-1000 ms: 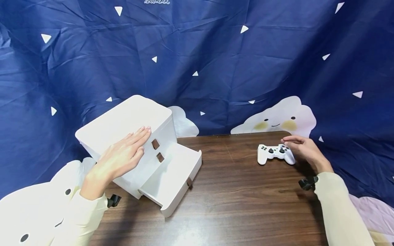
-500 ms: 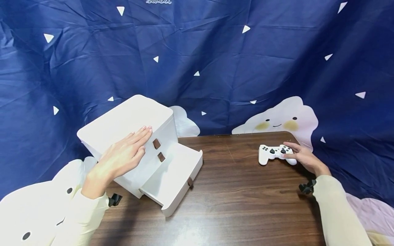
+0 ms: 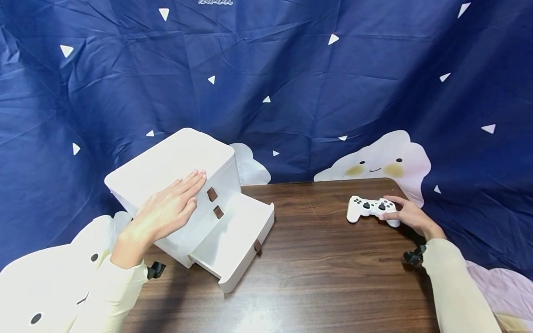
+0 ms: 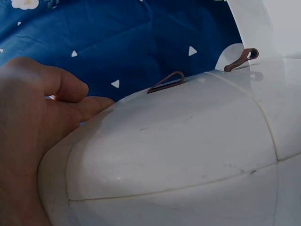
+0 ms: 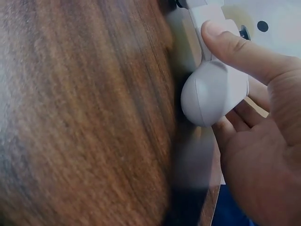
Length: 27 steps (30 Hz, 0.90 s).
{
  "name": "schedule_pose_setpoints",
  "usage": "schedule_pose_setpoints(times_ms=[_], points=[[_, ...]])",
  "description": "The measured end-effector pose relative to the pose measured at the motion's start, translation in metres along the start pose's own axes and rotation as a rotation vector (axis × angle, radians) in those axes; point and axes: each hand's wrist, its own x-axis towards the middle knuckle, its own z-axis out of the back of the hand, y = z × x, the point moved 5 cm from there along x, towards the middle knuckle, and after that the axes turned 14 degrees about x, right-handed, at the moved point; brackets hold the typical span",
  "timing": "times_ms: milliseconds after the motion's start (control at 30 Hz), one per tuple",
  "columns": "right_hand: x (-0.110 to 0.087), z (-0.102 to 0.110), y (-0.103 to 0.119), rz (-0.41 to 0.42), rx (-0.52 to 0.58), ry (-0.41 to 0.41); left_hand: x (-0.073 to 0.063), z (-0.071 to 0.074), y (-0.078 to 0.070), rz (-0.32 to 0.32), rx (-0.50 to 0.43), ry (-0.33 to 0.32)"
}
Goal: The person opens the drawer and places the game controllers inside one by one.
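A white cabinet (image 3: 175,162) stands at the left, its bottom drawer (image 3: 233,236) pulled out and two brown pull tabs showing on the front above it. My left hand (image 3: 162,212) lies flat on the cabinet's top, fingers straight, fingertips near the front edge. In the left wrist view the cabinet front (image 4: 174,146) fills most of the frame beside the hand. At the right, my right hand (image 3: 410,216) grips the right handle of a white game controller (image 3: 358,209). In the right wrist view the thumb presses one side of the controller (image 5: 207,92), with fingers behind it.
The brown wooden table (image 3: 316,268) runs beneath everything, its back edge against a blue curtain (image 3: 283,69) with white triangles and clouds. The open drawer juts toward the middle of the table, with a brown pull tab (image 3: 257,245) on its front.
My right hand has come down from beside the controller and taken hold of its right handle. The controller has shifted and turned slightly. My left hand stays on the cabinet.
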Motion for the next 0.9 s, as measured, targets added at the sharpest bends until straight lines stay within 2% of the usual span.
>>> schedule_pose_setpoints(times_ms=[100,267,333,533,733,833,900], points=[[-0.001,-0.002,-0.004,0.010,0.039,-0.013,0.000,-0.001,0.000,0.004,0.002,0.007],[0.000,-0.007,-0.014,0.037,0.236,-0.016,0.000,-0.002,0.001,0.002,0.008,0.019],[0.001,-0.007,-0.016,0.042,0.263,-0.017,0.000,-0.002,0.001,0.002,0.009,0.014],[0.000,-0.005,-0.014,0.010,0.125,-0.031,0.000,-0.003,0.001,0.002,0.006,0.019],[-0.001,-0.002,-0.007,0.017,0.047,-0.067,0.000,-0.004,0.001,-0.001,0.009,0.018],[0.001,-0.002,-0.005,0.024,0.061,-0.057,0.001,-0.003,0.001,-0.003,0.009,0.016],[0.004,-0.003,-0.001,0.032,0.107,-0.036,0.001,-0.003,0.001,-0.005,0.007,0.015]])
